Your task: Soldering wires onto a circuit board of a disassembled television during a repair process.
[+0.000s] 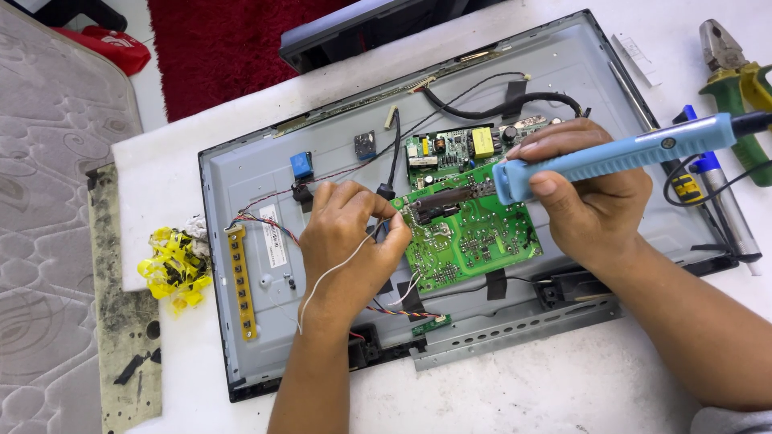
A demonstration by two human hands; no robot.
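Note:
An opened flat-screen panel (265, 177) lies back-up on a white table, its grey metal chassis exposed. A green circuit board (474, 237) sits tilted over the chassis near the middle, solder side up. My right hand (591, 189) grips a blue soldering iron (619, 153), its metal tip resting on the board's upper left part. My left hand (350, 233) pinches a thin strand of solder wire (330, 273) at the board's left edge, next to the iron tip. The strand curls down over my wrist.
A second green board (450, 145) with a yellow component sits behind. A yellow button strip (241, 281) lies at the chassis left. Green-handled pliers (736, 88) and a blue-tipped tool (716, 189) lie at right. Yellow crumpled scraps (173, 265) sit at left, a red rug (217, 40) beyond.

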